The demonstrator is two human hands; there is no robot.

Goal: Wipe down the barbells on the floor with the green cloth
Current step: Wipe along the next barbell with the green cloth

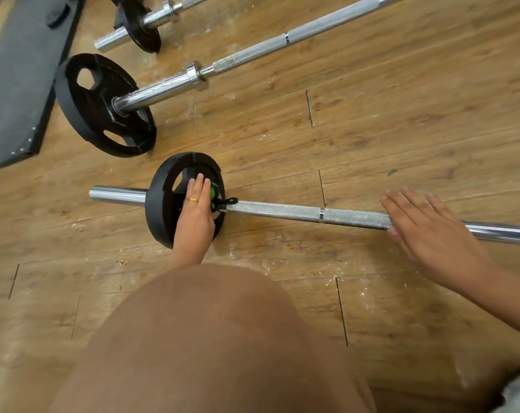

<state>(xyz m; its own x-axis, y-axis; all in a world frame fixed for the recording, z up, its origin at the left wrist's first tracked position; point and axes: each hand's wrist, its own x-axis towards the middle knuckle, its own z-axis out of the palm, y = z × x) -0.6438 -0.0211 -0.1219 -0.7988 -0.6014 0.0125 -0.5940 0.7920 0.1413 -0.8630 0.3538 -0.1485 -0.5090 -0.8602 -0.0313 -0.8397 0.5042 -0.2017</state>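
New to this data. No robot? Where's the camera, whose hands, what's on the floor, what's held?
No robot here: a person works bare-handed. The single picture comes from a wide-angle camera worn on their head, looking down. The brown shape at the bottom looks like their own clothed leg.

Three bars lie on the wooden floor: the nearest barbell, the middle barbell and the far barbell. A dark mat is at upper left.

The left hand presses the green cloth against the nearest barbell's black plate, fingers straight. The right hand lies flat and open on that bar's rough grip section, apparently steadying it. Nothing else is held.
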